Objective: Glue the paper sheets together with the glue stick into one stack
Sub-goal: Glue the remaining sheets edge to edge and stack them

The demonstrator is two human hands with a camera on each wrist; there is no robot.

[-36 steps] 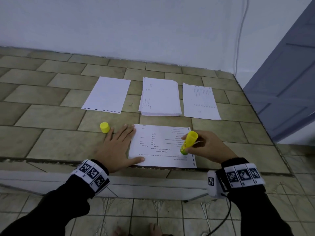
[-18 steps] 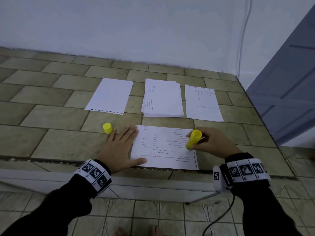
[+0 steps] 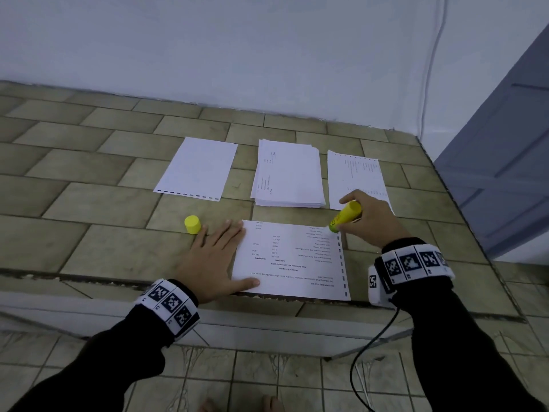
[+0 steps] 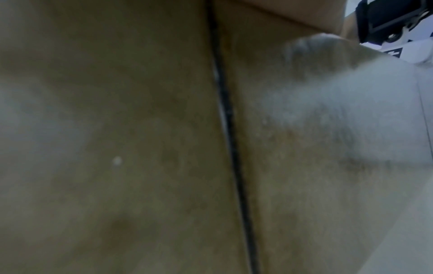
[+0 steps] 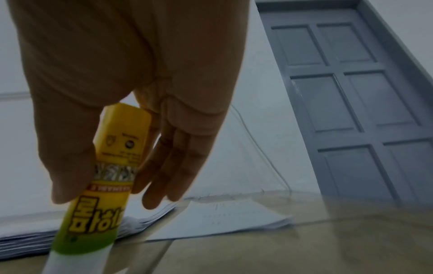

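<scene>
glue stick (image 3: 344,217) in right-hand fingers (image 5: 164,166)

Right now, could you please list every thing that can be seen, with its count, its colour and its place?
printed sheet: one, white, near edge of the ledge, under both hands
paper stack: one, white, behind the printed sheet
blank sheet: one, white, left of the stack
single printed sheet: one, white, right of the stack
glue stick: one, yellow, tip on the printed sheet's far right corner
cap: one, yellow, on the tiles by the left fingertips
door: one, grey-blue, far right
left hand: flat, pressing the printed sheet's left edge
right hand: grips the glue stick
</scene>
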